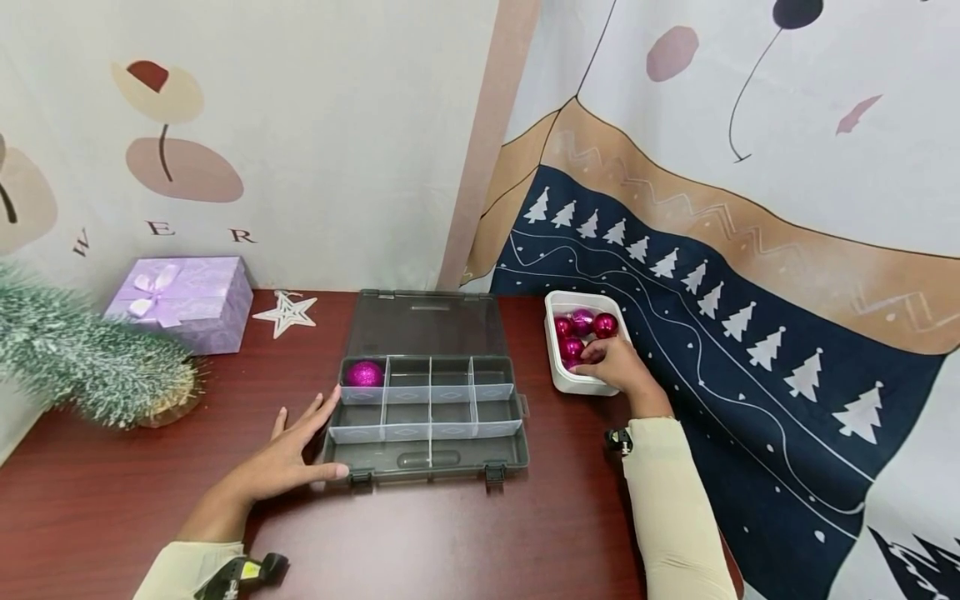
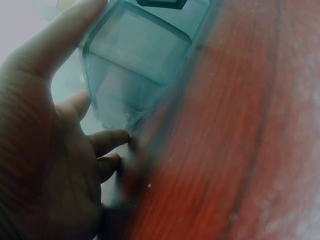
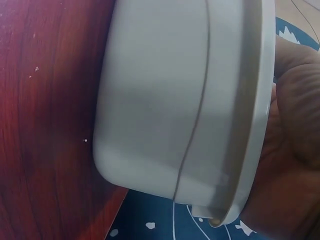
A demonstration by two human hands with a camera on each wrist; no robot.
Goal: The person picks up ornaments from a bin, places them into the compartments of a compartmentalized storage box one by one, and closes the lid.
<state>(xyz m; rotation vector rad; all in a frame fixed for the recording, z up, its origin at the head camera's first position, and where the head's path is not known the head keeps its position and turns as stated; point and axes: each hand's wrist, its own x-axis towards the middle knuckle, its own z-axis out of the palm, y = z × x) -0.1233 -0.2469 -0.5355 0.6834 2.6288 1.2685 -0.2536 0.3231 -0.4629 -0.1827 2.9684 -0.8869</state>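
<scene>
A grey plastic compartment box lies with its lid folded back on the table. One glittery magenta bauble sits in its back left compartment. My left hand rests against the box's left side, fingers spread and thumb at the front left corner. On the right, a white plastic tub holds several shiny magenta baubles. My right hand reaches over its rim, fingers bent down among the baubles; whether they grip one cannot be made out. In the right wrist view, the tub wall hides those fingertips.
A small frosted tree lies at the left, near a lilac gift box with a bow. A white star lies behind the compartment box. Patterned cloth hangs along the table's right side, close to the tub.
</scene>
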